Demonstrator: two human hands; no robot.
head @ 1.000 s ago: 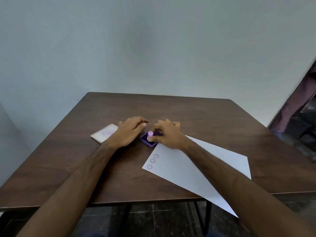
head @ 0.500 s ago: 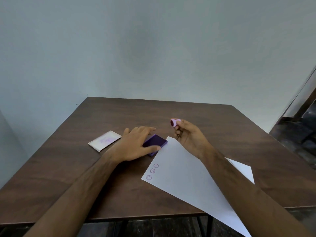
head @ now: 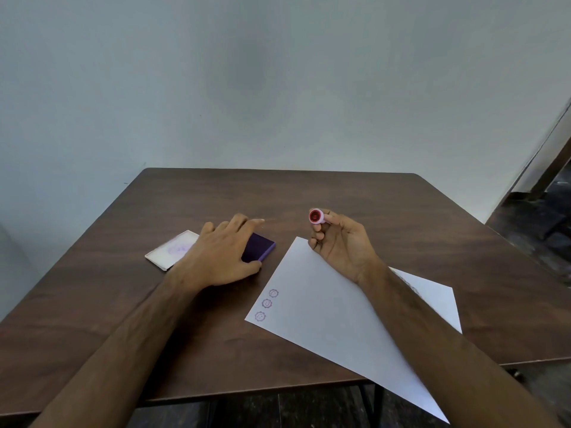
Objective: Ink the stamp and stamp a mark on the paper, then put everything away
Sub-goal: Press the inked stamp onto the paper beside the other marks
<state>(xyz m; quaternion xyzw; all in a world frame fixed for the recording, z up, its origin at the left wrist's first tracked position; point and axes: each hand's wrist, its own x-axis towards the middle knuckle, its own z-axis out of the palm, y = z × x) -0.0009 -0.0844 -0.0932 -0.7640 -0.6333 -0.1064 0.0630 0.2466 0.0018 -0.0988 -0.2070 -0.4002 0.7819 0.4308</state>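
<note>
- The stamp [head: 316, 216] is off the table, pinched at the fingertips of the right hand, its round inked face turned toward the camera.
- A white lid [head: 171, 249] with faint purple smudges lies flat on the brown table [head: 370, 205], far left of the things.
- The left hand [head: 220, 257] rests palm down, fingers loosely spread, covering the near part of the purple ink pad [head: 261, 247]; it grips nothing that can be seen.
- The paper [head: 324, 310] lies at a slant, its near corner hanging past the table edge; three small purple marks [head: 266, 303] sit in a row along its left edge.
- The right hand [head: 341, 242] is raised above the paper's far corner, closed round the stamp.
</note>
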